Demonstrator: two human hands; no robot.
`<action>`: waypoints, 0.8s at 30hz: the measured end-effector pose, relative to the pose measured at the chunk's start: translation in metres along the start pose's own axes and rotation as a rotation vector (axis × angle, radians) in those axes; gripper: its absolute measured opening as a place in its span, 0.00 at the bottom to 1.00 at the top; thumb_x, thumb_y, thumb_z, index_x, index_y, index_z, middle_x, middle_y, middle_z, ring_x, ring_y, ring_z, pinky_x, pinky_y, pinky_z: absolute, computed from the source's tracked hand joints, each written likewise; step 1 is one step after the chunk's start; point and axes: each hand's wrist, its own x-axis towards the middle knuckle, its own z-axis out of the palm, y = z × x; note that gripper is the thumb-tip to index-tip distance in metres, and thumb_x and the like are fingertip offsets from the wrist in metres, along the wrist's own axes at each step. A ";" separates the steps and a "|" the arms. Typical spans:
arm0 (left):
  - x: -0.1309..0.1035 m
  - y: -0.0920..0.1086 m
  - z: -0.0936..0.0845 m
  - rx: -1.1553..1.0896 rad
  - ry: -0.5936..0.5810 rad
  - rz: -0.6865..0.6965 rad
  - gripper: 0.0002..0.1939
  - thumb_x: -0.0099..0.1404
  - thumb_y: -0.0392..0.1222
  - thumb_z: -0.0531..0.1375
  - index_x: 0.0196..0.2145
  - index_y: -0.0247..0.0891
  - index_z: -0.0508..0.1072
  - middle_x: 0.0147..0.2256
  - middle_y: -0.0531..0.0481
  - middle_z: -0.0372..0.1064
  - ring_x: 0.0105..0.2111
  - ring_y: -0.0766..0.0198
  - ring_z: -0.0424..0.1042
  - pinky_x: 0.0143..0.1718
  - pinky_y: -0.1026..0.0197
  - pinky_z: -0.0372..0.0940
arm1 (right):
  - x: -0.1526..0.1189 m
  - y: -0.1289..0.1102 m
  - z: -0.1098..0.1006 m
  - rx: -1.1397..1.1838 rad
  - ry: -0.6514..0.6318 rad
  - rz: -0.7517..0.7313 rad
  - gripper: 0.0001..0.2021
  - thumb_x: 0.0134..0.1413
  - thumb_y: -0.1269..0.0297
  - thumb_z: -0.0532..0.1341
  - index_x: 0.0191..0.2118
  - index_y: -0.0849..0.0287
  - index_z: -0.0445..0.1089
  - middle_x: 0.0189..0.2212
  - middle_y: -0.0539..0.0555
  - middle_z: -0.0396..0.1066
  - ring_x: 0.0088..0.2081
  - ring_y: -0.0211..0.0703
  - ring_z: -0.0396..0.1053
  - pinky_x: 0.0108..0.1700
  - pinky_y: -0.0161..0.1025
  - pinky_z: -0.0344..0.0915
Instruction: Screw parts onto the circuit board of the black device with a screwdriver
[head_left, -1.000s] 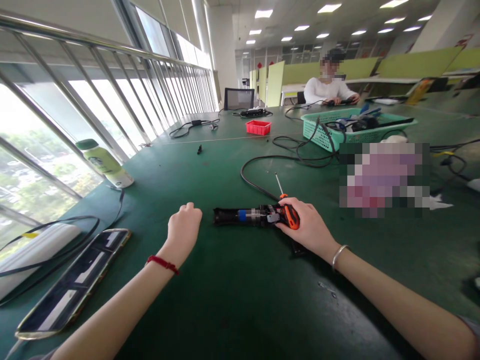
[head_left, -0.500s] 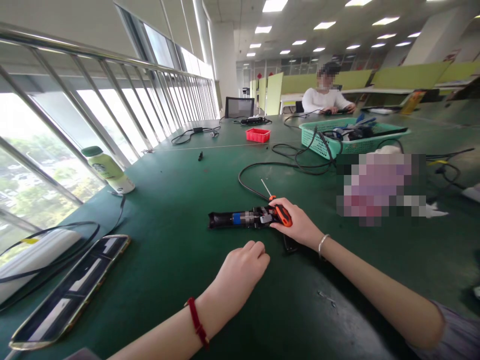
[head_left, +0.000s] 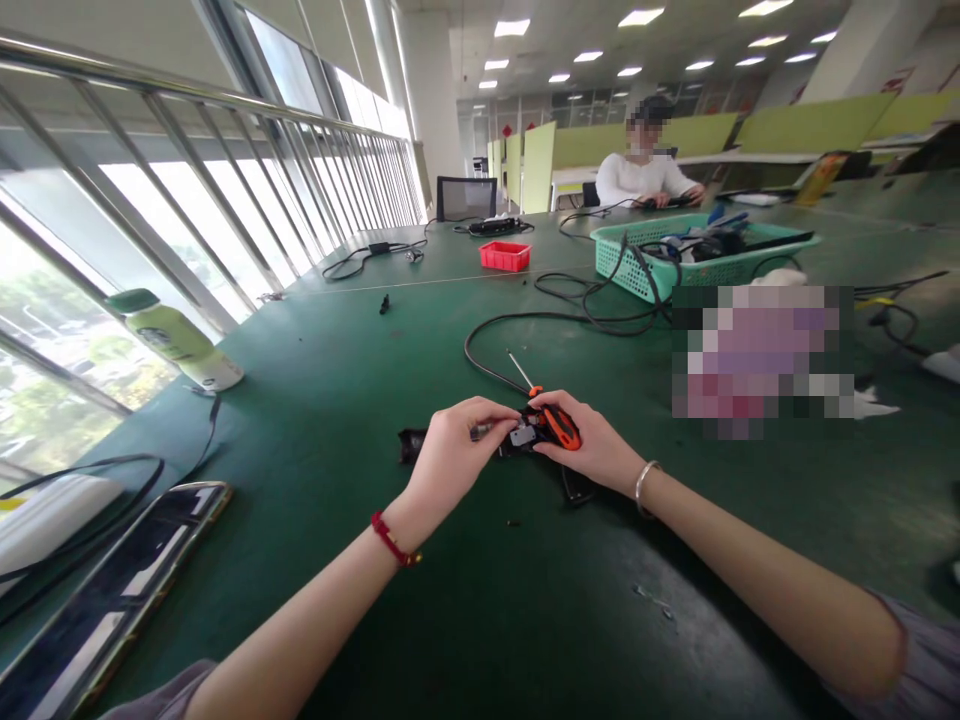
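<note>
My right hand (head_left: 596, 440) is closed around a screwdriver (head_left: 561, 427) with an orange and black handle, its thin shaft pointing away to the upper left. The same hand rests against an opened black corded electrical device (head_left: 411, 446), which lies on the green table with its inner parts bare. Over the device's middle, my left hand (head_left: 465, 440) has thumb and forefinger pinched together beside a small grey plate (head_left: 523, 436). Whatever sits between those fingertips is hidden. A tiny dark piece (head_left: 513, 523) lies on the table just below.
A black cable (head_left: 487, 325) loops toward a green basket (head_left: 652, 262) of tools. Beyond stand a red tray (head_left: 505, 257) and a seated person in white (head_left: 637, 182). At left are a bottle (head_left: 180, 342), a phone (head_left: 112, 600) and a white power strip (head_left: 56, 520).
My left hand has moved up and forward from the table in front onto the device, its fingers now pinching there. The tiny dark piece now shows. My right hand keeps the screwdriver.
</note>
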 end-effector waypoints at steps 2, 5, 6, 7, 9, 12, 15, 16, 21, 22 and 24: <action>0.001 -0.006 0.007 -0.038 -0.017 -0.010 0.07 0.61 0.34 0.57 0.32 0.38 0.75 0.33 0.51 0.73 0.33 0.65 0.72 0.38 0.62 0.66 | 0.000 0.000 0.000 -0.004 -0.001 -0.001 0.21 0.46 0.64 0.62 0.48 0.54 0.60 0.45 0.52 0.69 0.44 0.47 0.67 0.49 0.46 0.60; -0.001 -0.012 0.013 -0.030 -0.027 -0.004 0.07 0.61 0.34 0.57 0.33 0.38 0.75 0.34 0.52 0.73 0.34 0.65 0.71 0.38 0.62 0.66 | 0.001 0.001 0.000 -0.003 0.004 0.004 0.21 0.46 0.64 0.62 0.48 0.54 0.60 0.45 0.52 0.69 0.43 0.47 0.68 0.49 0.46 0.60; -0.001 -0.012 0.013 -0.008 -0.024 0.009 0.06 0.61 0.34 0.57 0.33 0.38 0.75 0.34 0.52 0.73 0.34 0.65 0.71 0.38 0.62 0.66 | 0.001 0.001 0.000 0.000 0.005 0.006 0.21 0.46 0.64 0.62 0.48 0.54 0.60 0.44 0.52 0.69 0.43 0.47 0.68 0.49 0.46 0.60; -0.002 -0.013 0.012 0.024 -0.022 0.028 0.06 0.61 0.34 0.57 0.33 0.38 0.75 0.34 0.52 0.73 0.34 0.65 0.71 0.38 0.61 0.66 | 0.001 0.001 0.001 0.003 0.005 0.007 0.21 0.46 0.64 0.63 0.48 0.54 0.60 0.44 0.52 0.69 0.43 0.47 0.68 0.49 0.46 0.60; -0.001 -0.012 0.011 0.110 -0.033 0.082 0.06 0.61 0.33 0.57 0.33 0.38 0.74 0.35 0.51 0.72 0.35 0.65 0.70 0.39 0.61 0.65 | 0.000 0.001 0.001 0.008 0.004 0.007 0.21 0.46 0.64 0.63 0.48 0.53 0.60 0.44 0.52 0.70 0.44 0.47 0.68 0.49 0.46 0.60; -0.001 -0.010 0.009 0.290 -0.066 0.186 0.06 0.63 0.33 0.56 0.35 0.37 0.74 0.35 0.50 0.72 0.36 0.64 0.68 0.38 0.61 0.65 | 0.000 0.001 0.001 0.009 0.009 0.010 0.22 0.45 0.64 0.63 0.48 0.53 0.60 0.44 0.52 0.70 0.44 0.48 0.68 0.49 0.46 0.61; -0.003 -0.006 0.010 0.548 -0.115 0.317 0.08 0.64 0.33 0.54 0.36 0.34 0.73 0.36 0.47 0.71 0.36 0.62 0.67 0.35 0.60 0.66 | 0.000 0.001 0.002 0.010 0.015 0.011 0.22 0.46 0.65 0.62 0.48 0.52 0.59 0.44 0.51 0.70 0.43 0.47 0.68 0.48 0.46 0.61; -0.003 -0.005 0.011 0.643 -0.132 0.358 0.08 0.64 0.32 0.53 0.37 0.33 0.73 0.36 0.46 0.71 0.36 0.61 0.67 0.35 0.60 0.66 | 0.000 0.001 0.002 0.012 0.014 0.009 0.22 0.46 0.65 0.62 0.48 0.52 0.59 0.44 0.51 0.70 0.43 0.47 0.68 0.48 0.46 0.61; -0.013 0.009 0.012 0.920 -0.139 0.445 0.13 0.63 0.33 0.52 0.44 0.28 0.71 0.40 0.42 0.71 0.40 0.56 0.68 0.45 0.52 0.64 | 0.000 0.000 0.001 0.008 0.011 0.001 0.22 0.46 0.65 0.62 0.48 0.53 0.59 0.44 0.52 0.70 0.43 0.46 0.68 0.49 0.45 0.61; -0.017 0.013 0.012 0.935 -0.130 0.419 0.15 0.63 0.33 0.53 0.46 0.29 0.70 0.42 0.41 0.70 0.42 0.55 0.68 0.47 0.51 0.62 | 0.000 0.000 0.001 0.005 0.010 -0.001 0.22 0.46 0.65 0.62 0.48 0.53 0.59 0.44 0.52 0.70 0.43 0.46 0.69 0.49 0.45 0.61; -0.027 0.019 0.011 0.964 -0.111 0.364 0.19 0.61 0.33 0.54 0.50 0.30 0.67 0.47 0.40 0.68 0.45 0.53 0.67 0.50 0.49 0.61 | 0.000 -0.001 0.001 -0.001 0.009 -0.006 0.21 0.46 0.65 0.62 0.48 0.54 0.59 0.44 0.52 0.70 0.42 0.45 0.69 0.49 0.45 0.61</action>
